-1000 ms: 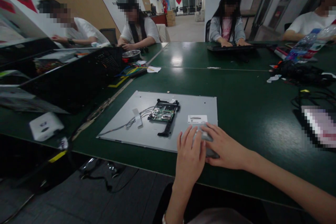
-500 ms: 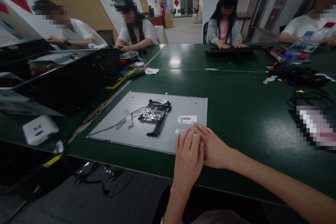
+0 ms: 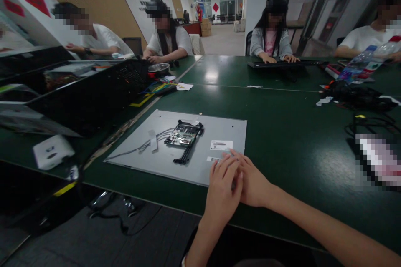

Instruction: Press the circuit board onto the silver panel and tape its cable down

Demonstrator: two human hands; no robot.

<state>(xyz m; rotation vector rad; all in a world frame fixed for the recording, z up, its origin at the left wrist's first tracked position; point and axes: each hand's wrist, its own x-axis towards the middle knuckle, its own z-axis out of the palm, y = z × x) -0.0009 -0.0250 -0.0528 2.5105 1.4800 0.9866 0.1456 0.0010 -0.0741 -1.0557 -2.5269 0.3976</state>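
Note:
My left hand (image 3: 223, 181) lies over the fingers of my right hand (image 3: 257, 183) at the near right corner of a flat grey metal panel (image 3: 131, 156). The left fingers are loosely bent and a little apart. My right fingers lie stretched out, partly hidden under the left ones. I see no object in either hand, though the space beneath the palms is hidden. Close to the fingertips is a white printed label (image 3: 221, 145) on the panel. A green circuit board (image 3: 183, 137) in a black plastic bracket (image 3: 184, 156) sits mid-panel, with taped grey cables (image 3: 142, 147) running left.
To the left stand an open black computer case (image 3: 103, 91) and a small white box (image 3: 52, 152). Right, a phone (image 3: 380, 160), black cables (image 3: 354, 94) and plastic bottles (image 3: 363, 64) lie on the green table (image 3: 288, 142). Across it, several people sit, one with hands on a keyboard (image 3: 285, 64).
The view has shifted slightly. My hands remain together at the panel's corner, with the left fingers slightly more bent. The panel and board stay in place.

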